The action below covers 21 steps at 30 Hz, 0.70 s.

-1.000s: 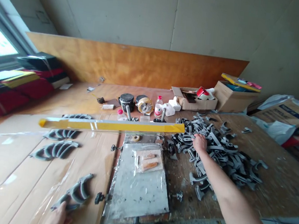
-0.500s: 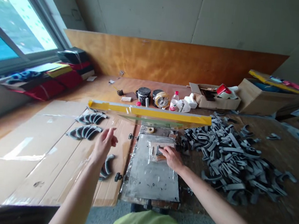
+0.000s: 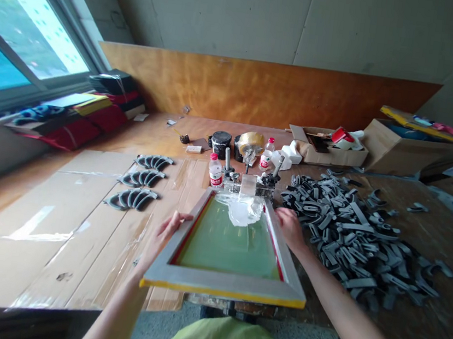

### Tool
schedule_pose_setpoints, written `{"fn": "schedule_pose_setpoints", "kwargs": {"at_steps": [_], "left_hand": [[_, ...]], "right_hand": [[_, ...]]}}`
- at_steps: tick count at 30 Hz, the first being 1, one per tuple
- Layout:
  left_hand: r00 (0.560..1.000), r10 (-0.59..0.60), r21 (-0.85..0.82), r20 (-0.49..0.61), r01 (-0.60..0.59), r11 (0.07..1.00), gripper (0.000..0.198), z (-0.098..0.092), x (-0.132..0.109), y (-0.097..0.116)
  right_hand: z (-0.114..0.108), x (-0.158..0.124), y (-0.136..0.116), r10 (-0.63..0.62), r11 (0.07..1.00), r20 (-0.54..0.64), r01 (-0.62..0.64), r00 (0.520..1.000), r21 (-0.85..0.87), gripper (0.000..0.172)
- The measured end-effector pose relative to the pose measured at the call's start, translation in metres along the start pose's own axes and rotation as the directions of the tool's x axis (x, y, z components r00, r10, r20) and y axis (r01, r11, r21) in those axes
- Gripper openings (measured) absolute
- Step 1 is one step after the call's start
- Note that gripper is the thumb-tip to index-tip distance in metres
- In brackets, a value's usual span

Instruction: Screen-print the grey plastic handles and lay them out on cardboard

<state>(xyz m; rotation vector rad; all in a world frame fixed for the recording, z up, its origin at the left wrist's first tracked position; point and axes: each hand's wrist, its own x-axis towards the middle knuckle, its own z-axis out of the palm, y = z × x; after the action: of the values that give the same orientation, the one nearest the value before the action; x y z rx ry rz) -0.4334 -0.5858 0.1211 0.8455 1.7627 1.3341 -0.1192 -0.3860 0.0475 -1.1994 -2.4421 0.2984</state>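
A screen printing frame [image 3: 224, 282] with a grey rim and green mesh [image 3: 225, 246] lies lowered in front of me, its near edge lined with yellow tape. White ink [image 3: 243, 213] is pooled on the mesh's far end. My left hand [image 3: 170, 226] grips the frame's left side, fingers over the rim. On the opposite side my right hand [image 3: 290, 228] is closed at the rim, its fingertips partly hidden. Behind the frame is the metal hinge clamp [image 3: 248, 185]. The frame covers the metal plate and whatever lies on it.
Rows of curved grey pieces [image 3: 131, 200] lie on cardboard [image 3: 58, 226] at left. A large heap of similar pieces [image 3: 350, 234] covers the right side. Behind stand bottles [image 3: 215, 171], a black tub [image 3: 221, 143], a tape roll [image 3: 251, 144] and open boxes [image 3: 327, 155].
The frame, raised and seen edge-on before, has swung down over the plate. My right hand left the small piece on the plate for the right rim; my left hand moved to the left rim.
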Motion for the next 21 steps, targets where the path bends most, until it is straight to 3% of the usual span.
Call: {"fn": "schedule_pose_setpoints", "kwargs": {"at_steps": [2,4,6,7,10,13,16,21], "left_hand": [[0.99,-0.116,0.043,0.077,0.113,0.993,0.067,0.0,-0.01,-0.032],[0.981,-0.172,0.054,0.09,0.168,0.984,0.08,0.005,-0.012,-0.063],[0.982,-0.179,0.093,0.06,0.173,0.98,0.085,0.012,-0.01,-0.089],[0.984,-0.175,0.121,0.044,0.168,0.978,0.083,0.015,-0.008,-0.098],[0.986,-0.16,0.15,0.038,0.152,0.977,0.077,0.02,-0.003,-0.113],[0.982,-0.182,0.13,0.058,0.174,0.976,0.075,0.019,-0.002,-0.117],[0.978,-0.202,0.108,0.059,0.195,0.975,0.076,0.018,-0.003,-0.119],[0.977,-0.21,0.099,0.039,0.205,0.974,0.076,0.019,-0.004,-0.118]], "right_hand": [[-0.012,0.021,0.0,0.02,1.0,-0.123,-0.02,0.992,0.008,0.039],[-0.016,0.046,-0.015,-0.058,0.998,-0.18,0.059,0.982,0.002,0.049],[-0.012,0.07,-0.037,-0.152,0.988,-0.104,0.147,0.983,-0.05,0.06],[-0.008,0.079,-0.048,-0.163,0.984,-0.028,0.161,0.986,-0.078,0.057],[0.005,0.092,-0.069,-0.092,0.984,0.188,0.118,0.978,-0.134,0.028],[0.015,0.08,-0.071,-0.064,0.984,0.256,0.104,0.965,-0.148,0.01],[0.019,0.05,-0.065,-0.2,0.97,0.253,0.227,0.947,-0.082,0.017],[0.004,0.015,-0.052,-0.449,0.889,0.278,0.457,0.849,0.038,0.031]]}}
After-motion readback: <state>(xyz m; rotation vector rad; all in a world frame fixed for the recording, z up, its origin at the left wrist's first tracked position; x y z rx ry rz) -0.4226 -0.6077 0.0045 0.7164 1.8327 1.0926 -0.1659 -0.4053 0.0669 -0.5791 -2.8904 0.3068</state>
